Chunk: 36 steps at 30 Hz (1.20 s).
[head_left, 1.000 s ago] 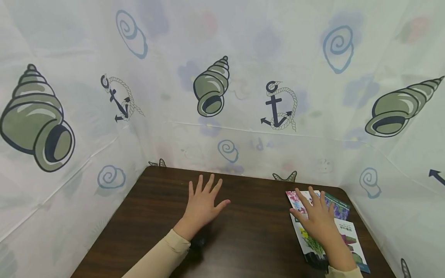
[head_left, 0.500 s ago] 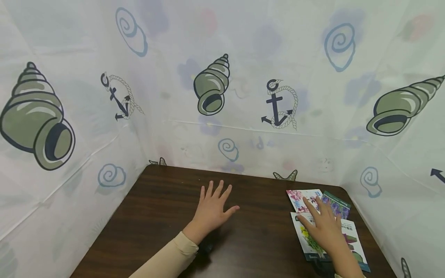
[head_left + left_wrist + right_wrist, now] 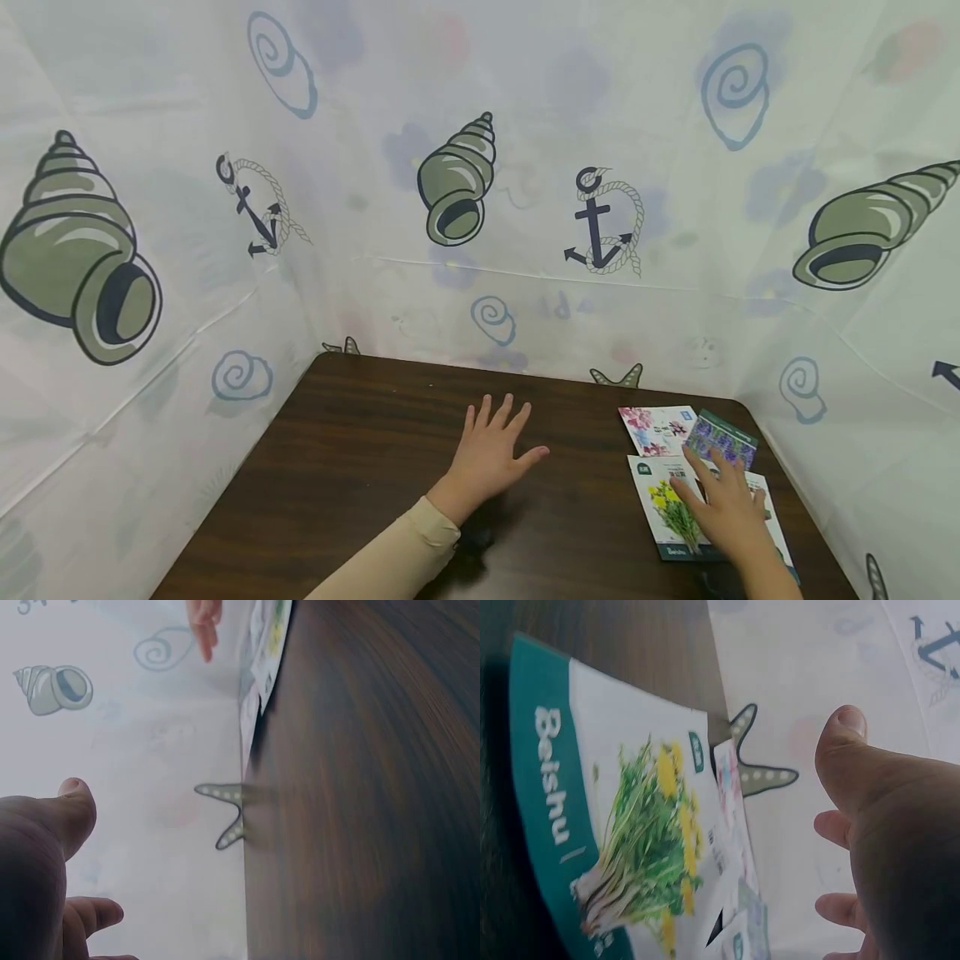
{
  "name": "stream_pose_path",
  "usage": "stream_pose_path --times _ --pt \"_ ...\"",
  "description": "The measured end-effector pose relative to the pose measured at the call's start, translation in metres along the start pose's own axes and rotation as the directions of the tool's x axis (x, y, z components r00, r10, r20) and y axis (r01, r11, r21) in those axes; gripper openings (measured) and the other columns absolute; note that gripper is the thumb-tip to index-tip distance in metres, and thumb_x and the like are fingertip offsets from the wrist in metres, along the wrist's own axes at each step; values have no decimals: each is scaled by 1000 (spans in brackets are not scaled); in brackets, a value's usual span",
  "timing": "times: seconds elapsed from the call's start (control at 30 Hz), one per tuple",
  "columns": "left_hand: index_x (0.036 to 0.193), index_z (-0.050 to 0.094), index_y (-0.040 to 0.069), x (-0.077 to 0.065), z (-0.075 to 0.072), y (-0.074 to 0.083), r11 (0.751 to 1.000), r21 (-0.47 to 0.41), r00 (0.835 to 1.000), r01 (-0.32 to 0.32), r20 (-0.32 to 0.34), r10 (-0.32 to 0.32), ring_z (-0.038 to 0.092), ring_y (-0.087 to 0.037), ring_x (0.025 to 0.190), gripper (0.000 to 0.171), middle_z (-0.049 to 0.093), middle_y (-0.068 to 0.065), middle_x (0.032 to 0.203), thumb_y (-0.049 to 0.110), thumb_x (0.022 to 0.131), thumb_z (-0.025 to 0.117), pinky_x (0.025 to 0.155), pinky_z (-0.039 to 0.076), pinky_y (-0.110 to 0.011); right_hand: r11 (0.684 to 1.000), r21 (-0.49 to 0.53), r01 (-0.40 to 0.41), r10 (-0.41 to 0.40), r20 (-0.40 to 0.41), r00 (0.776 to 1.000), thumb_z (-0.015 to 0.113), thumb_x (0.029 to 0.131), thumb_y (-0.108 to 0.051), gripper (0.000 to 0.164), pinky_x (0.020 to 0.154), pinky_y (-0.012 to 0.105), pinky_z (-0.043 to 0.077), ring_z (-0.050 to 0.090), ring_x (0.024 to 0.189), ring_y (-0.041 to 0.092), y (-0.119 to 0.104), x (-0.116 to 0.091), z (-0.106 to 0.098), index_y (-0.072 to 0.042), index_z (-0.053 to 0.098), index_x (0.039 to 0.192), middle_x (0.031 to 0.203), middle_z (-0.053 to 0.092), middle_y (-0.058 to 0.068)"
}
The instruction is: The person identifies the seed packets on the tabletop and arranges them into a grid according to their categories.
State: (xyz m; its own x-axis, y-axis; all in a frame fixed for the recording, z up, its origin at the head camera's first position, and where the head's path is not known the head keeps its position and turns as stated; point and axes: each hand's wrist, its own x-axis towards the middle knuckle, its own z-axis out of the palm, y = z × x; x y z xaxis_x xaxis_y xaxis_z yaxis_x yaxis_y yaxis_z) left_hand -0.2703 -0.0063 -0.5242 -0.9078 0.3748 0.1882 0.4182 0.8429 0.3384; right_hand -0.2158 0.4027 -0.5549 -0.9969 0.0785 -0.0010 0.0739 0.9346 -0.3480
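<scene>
My left hand point(image 3: 491, 454) hovers over the middle of the dark wooden table, fingers spread and holding nothing. Over the printed packets at the right is my right hand point(image 3: 727, 508), its fingers loosely spread. The nearest packet point(image 3: 667, 500) shows yellow flowers on green stems, and the right wrist view shows "Beishu" on its green band point(image 3: 547, 772). Behind it lie a packet with pink blossoms point(image 3: 656, 427) and one with purple flowers point(image 3: 723, 440). Another white packet point(image 3: 776, 521) is partly hidden under my right hand. In the left wrist view my left thumb point(image 3: 75, 814) stands out, apart from anything.
The brown table point(image 3: 360, 450) ends at a white fabric backdrop point(image 3: 525, 208) printed with shells, anchors and starfish, which closes in the back and both sides. The packets lie near the table's right edge.
My left hand has moved right across the table. My right hand has shifted right and nearer to me, uncovering more of the pink, purple and yellow-flowered packets.
</scene>
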Motion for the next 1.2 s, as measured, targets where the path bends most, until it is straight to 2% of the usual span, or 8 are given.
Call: stream_pose_path --times 0.27,0.53,0.7,0.9,1.1,1.2 --pt "173 34 29 6 6 26 999 -36 999 -10 30 12 18 -47 169 89 29 -11 181 84 103 40 134 16 -69 1000 8 -24 23 34 999 46 108 -73 87 106 99 0 3 151 80 15 -1 4 -18 30 174 171 14 43" --pt "172 38 28 13 16 50 997 -69 998 -40 51 43 21 -47 168 87 33 -11 179 82 104 40 134 20 -67 990 66 -126 113 170 979 42 107 -77 96 110 95 -6 -6 149 81 37 4 6 -12 22 174 170 3 48" --pt "171 40 29 19 22 63 996 -69 995 -50 77 55 23 -46 168 85 36 -10 178 81 104 41 134 23 -65 993 59 -104 95 138 986 41 109 -73 92 110 97 -1 -1 148 83 48 6 8 -6 29 172 168 7 50" --pt "172 37 34 24 35 83 992 -101 981 -81 166 97 23 -42 169 84 33 -6 180 83 104 39 136 22 -59 995 54 -81 76 90 993 42 113 -64 84 110 97 6 4 145 85 64 2 8 -2 34 168 165 11 53" --pt "171 37 35 28 46 100 985 -117 968 -129 203 151 26 -41 168 80 34 -4 179 80 105 39 136 25 -56 991 107 -85 79 58 995 41 116 -56 76 111 96 5 3 145 86 73 1 8 1 37 166 164 11 55" --pt "171 39 34 30 49 106 980 -128 961 -152 214 177 27 -39 168 79 36 -3 178 79 106 41 136 26 -55 980 167 -113 102 70 992 39 116 -56 76 115 93 -1 0 150 81 74 0 6 1 35 167 166 6 53"
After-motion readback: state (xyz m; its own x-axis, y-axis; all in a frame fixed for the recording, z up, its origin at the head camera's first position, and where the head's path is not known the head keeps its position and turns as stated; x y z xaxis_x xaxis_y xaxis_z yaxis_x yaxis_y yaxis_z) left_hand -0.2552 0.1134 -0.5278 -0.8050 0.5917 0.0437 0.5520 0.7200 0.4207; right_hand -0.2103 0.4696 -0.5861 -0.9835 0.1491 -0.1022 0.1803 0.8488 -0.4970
